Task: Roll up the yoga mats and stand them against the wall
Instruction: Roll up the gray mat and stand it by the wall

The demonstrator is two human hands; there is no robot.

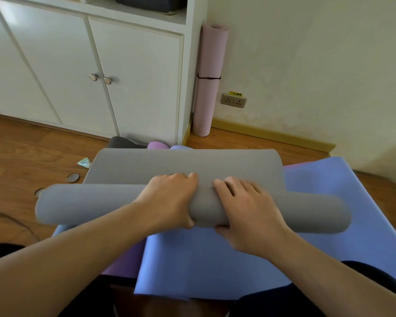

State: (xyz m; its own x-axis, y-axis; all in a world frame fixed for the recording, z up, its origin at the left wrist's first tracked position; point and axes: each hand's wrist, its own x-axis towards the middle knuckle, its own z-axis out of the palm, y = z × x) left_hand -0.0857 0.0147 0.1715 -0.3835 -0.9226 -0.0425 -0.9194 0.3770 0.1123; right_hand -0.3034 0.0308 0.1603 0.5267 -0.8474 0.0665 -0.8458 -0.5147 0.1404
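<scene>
On the wooden floor (21, 152), both hands' fingers (232, 185) grip the half-rolled grey yoga mat (114, 200); next, roll forward over the flat remainder beyond them.

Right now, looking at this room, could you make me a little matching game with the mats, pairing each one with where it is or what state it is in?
Things:
1. grey mat
2. pink mat
3. blue mat
4. left hand

States:
A. standing upright in the corner, tied with a black band
B. lying flat under the others
C. gripping the roll
D. partly rolled

Pairs: 1-D, 2-A, 3-B, 4-C
</scene>
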